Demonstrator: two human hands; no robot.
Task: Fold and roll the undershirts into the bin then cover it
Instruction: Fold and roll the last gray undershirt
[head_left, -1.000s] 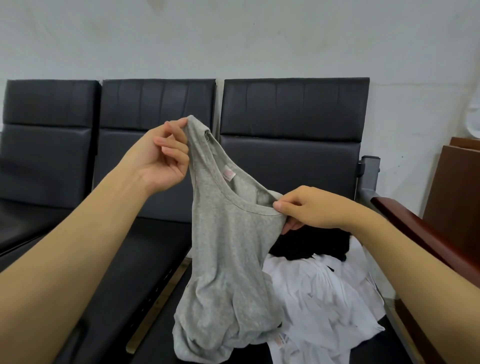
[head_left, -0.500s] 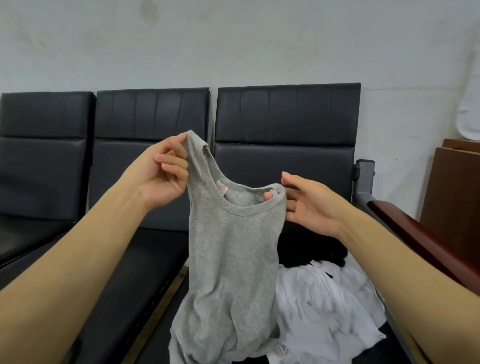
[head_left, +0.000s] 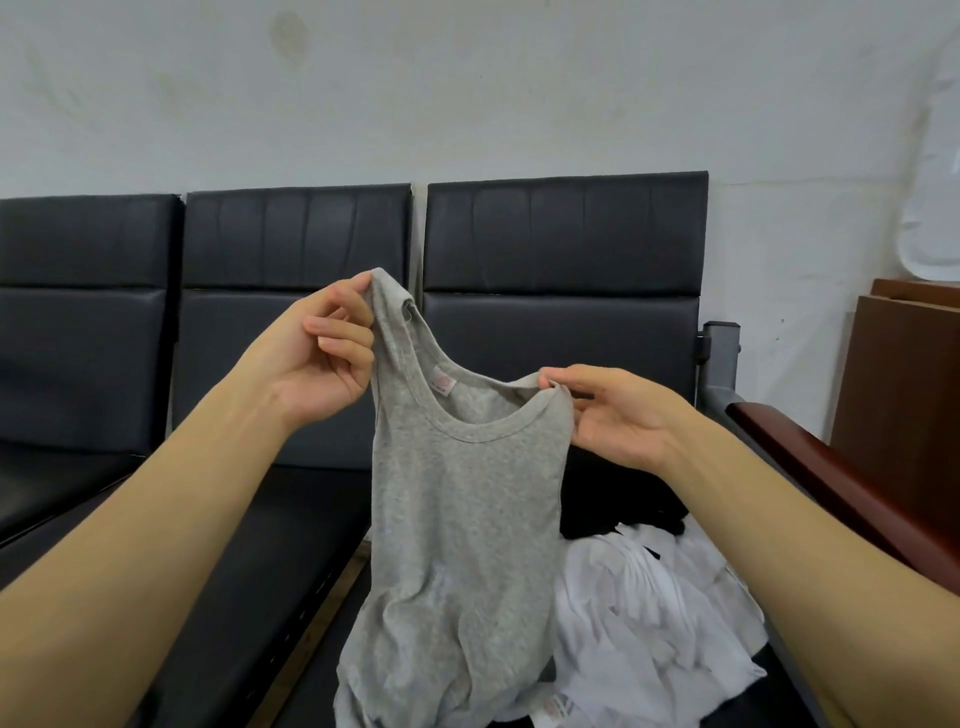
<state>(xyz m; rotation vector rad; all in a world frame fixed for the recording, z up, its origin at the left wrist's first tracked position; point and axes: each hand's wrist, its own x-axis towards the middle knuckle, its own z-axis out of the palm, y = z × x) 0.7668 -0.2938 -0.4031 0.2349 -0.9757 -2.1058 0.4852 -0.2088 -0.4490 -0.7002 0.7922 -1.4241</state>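
A pale wall (head_left: 467, 93) backs a row of black padded seats (head_left: 291, 244) in front of you, with a brown wooden cabinet (head_left: 904, 374) at the far right. You hold a grey undershirt (head_left: 462, 499) up over the seats by its two shoulder straps. Your left hand (head_left: 317, 364) has its grip clamped on the higher strap, fingers curled round the fabric. Your right hand (head_left: 618, 410) pinches the lower strap between thumb and fingertips. The shirt's hem sags onto the right-hand seat, touching a heap of white undershirts (head_left: 654, 618), with a black garment (head_left: 618, 499) lying just behind them.
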